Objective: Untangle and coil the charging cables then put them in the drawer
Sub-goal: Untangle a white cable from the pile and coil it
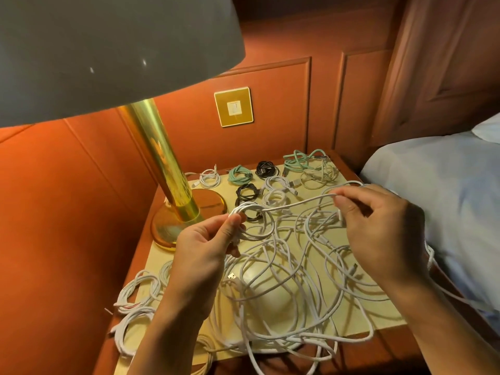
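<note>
A person's left hand point(205, 247) is pinching a white coil point(254, 223) between thumb and curled fingers, holding it just above the nightstand point(158, 257). The right hand point(378, 231) is pinching a strand point(297, 203) between thumb and forefinger, its other fingers curling loosely. The strand is running from the coil across to the right hand, hanging clear of the surface between them. Beneath both hands a tangle point(284, 280) of loose white cables is sprawling over most of the nightstand, with some loops spilling over the front edge and one trailing off the right side toward the bed point(446, 198). Behind the hands, small bundles are lying at the back: a white bundle point(209, 177), a green bundle point(239, 175), two black bundles point(247, 192), more white ones, and in the far corner a looser green heap point(300, 159) resting against a pale bundle point(316, 177). Further white bundles point(138, 290) are lying at the front left corner, partly hidden by the left forearm. A brass lamp point(159, 163) is standing at the left rear, its base near the left hand and its shade filling the upper left. A gold switch plate point(234, 106) is showing on the red panelled wall.
</note>
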Action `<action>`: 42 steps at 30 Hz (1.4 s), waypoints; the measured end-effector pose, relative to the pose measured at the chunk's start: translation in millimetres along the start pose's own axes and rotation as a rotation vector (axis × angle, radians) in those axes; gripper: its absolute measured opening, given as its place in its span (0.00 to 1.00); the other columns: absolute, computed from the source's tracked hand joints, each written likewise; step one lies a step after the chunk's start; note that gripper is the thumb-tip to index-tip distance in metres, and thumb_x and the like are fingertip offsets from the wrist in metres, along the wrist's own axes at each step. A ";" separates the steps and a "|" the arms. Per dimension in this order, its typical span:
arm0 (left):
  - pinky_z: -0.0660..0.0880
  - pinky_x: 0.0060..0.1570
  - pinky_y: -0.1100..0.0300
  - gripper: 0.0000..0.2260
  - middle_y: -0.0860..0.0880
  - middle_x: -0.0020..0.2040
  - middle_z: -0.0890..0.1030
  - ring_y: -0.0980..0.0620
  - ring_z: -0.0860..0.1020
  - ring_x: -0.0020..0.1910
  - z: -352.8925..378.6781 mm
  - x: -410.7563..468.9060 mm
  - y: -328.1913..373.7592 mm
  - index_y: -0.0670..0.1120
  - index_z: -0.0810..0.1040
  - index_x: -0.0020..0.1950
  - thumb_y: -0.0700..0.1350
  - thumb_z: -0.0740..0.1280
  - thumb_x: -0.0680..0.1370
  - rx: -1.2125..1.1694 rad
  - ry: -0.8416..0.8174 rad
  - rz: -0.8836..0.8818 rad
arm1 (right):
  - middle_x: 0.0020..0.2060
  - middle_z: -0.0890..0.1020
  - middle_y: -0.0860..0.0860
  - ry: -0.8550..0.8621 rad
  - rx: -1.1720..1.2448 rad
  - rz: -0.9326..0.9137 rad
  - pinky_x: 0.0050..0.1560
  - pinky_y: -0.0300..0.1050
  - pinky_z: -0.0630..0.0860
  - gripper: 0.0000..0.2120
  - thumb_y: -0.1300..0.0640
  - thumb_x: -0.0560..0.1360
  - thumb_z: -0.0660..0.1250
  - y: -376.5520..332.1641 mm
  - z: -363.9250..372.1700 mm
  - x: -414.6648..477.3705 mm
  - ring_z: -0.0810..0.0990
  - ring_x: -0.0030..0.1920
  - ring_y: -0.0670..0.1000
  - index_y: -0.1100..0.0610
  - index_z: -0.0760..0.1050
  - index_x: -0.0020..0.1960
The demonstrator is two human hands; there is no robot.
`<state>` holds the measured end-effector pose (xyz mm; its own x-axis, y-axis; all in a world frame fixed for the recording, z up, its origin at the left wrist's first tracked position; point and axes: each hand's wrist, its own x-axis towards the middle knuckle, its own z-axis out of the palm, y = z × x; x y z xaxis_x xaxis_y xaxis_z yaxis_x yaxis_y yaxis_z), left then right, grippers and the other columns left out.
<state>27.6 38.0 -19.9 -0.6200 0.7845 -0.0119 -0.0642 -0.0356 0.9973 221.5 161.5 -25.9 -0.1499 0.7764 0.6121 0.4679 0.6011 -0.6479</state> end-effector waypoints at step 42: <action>0.81 0.48 0.53 0.08 0.39 0.48 0.85 0.47 0.82 0.45 34.3 -7.2 -17.8 0.38 0.86 0.50 0.40 0.71 0.74 -0.324 -0.069 -0.186 | 0.33 0.72 0.54 -0.706 0.878 0.612 0.36 0.46 0.70 0.15 0.48 0.80 0.64 -38.0 24.1 -22.7 0.69 0.34 0.51 0.59 0.80 0.53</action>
<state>60.0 54.2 -35.1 -0.5211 0.8354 -0.1750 -0.4219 -0.0739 0.9036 186.1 125.6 -26.1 -0.6685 0.7386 -0.0872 -0.0643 -0.1742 -0.9826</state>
